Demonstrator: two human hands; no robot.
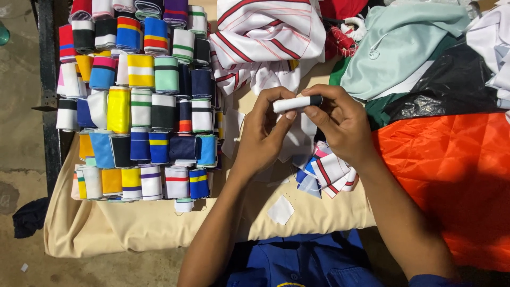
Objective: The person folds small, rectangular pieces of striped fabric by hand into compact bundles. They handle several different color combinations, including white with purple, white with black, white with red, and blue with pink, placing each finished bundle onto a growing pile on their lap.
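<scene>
Both hands meet over the middle of a cloth-covered table (133, 228). My left hand (263, 135) and my right hand (340, 122) together hold a small white stick with a dark end (295, 102), a marker or chalk, level between the fingertips. Under the hands lie white fabric pieces, and below my right hand sits a small stack of striped red, white and blue cut pieces (326, 172). A small white square of fabric (280, 210) lies near the table's front edge.
Several rolled striped ribbing bands in many colours (143, 106) fill the table's left half. White fabric with red stripes (265, 37) lies at the back. To the right are mint green cloth (398, 42), black plastic (451, 85) and orange fabric (451, 175).
</scene>
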